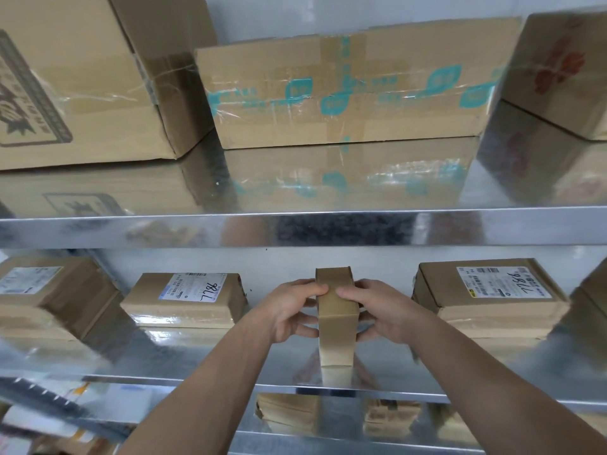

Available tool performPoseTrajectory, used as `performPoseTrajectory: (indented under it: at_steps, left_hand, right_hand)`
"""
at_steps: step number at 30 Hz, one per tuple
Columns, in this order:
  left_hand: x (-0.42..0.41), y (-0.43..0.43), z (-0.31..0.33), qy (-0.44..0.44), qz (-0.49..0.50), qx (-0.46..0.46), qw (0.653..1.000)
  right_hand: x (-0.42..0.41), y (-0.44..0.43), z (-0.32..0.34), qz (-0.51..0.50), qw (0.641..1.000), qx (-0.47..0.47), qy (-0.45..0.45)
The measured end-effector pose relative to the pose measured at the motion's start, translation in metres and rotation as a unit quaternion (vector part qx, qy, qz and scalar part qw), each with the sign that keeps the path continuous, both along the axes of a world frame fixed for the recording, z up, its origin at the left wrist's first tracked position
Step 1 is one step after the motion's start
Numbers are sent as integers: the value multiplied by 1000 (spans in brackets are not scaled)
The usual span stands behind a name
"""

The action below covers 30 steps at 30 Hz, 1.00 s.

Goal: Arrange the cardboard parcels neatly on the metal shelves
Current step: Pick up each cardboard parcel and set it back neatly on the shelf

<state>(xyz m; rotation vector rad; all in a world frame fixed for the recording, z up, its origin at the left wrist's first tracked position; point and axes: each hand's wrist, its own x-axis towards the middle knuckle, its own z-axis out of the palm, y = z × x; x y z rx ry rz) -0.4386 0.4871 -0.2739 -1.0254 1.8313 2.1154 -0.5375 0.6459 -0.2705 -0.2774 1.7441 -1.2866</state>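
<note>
A narrow taped cardboard parcel (336,326) stands on edge on the middle metal shelf (197,362), near its front lip. My left hand (292,311) grips its left side, thumb over the top. My right hand (377,310) grips the right side the same way. To its left lies a flat parcel with a label marked 7786 (187,300). To its right lies another labelled flat parcel (489,297).
On the upper shelf (328,224) stand a large printed box (75,80), a long box with teal tape (348,90) and a box with red print (558,73). Another parcel (49,297) sits at far left on the middle shelf. Small parcels (289,413) lie below.
</note>
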Motion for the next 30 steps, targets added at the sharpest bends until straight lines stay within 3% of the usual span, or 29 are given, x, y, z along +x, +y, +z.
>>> performPoseTrajectory:
  at_steps: [30]
  left_hand:
    - [-7, 1, 3, -9, 7, -44, 999]
  right_hand:
    - [6, -16, 4, -14, 997, 33, 71]
